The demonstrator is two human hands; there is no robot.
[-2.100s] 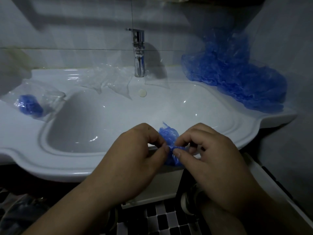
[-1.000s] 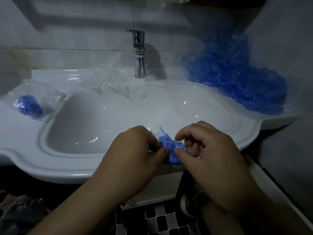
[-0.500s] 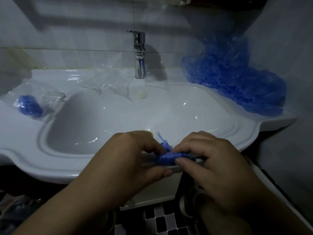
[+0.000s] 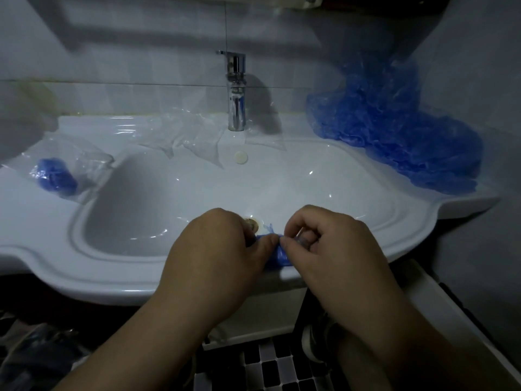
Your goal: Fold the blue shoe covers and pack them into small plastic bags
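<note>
Pinching from both sides, the left hand [image 4: 217,249] and right hand [image 4: 327,246] are clenched on one blue cover [image 4: 275,253], squeezed into a small wad between the thumbs and forefingers. It sits just above the front rim of the sink [image 4: 84,280], right of the middle, with a thin tail of film sticking up between the hands. Whether a clear bag is already around it I cannot tell; the light is too dim.

The cover looks like very thin crinkled film: almost weightless, limp, and probably springy enough to puff open once let go. It should not break, though hard pulling could likely stretch or tear it. The best hold is probably across the folded wad itself, thumb on top and fingers beneath, keeping the loose tail tucked in; a grip on the tail alone would likely let the folds fall out.

Farther in, the basin is bare apart from its drain, partly hidden behind the left hand. On the left ledge lies a clear bag [image 4: 81,162] with a folded blue cover inside, near its left end, so one pack looks done. At the back edge, just left of the tap [image 4: 236,91], lie flat clear bags [image 4: 191,136], seemingly empty, and one more sheet lies just right of the tap. In the far right corner a big loose pile of covers [image 4: 400,131] leans against the wall and spills along the right ledge, so most of the work seems to remain.
</note>
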